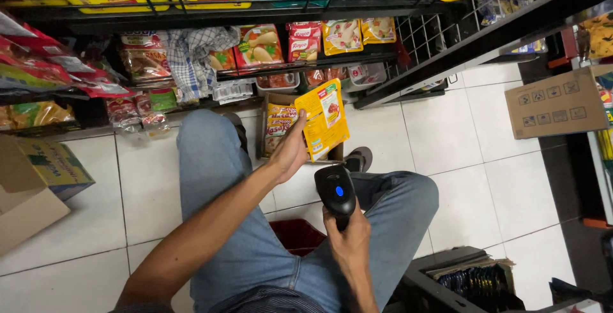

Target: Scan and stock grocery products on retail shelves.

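White floor tiles (511,179) and packed shelves (268,74) surround me as my left hand (288,153) pinches a light, floppy yellow sachet (322,118) by its lower edge; my right hand (348,239) grips a black scanner (336,192) just below.

White tiled floor (491,179) w/ dark grout lines. On it: open cardboard box (32,185) at left, closed brown carton (555,105) at right, small carton of yellow sachets (278,125) by the rack foot, red basket (297,235) btwn the knees. Black wire shelving (408,64) stands on the tiles, packed w/ seasoning packets (258,45).
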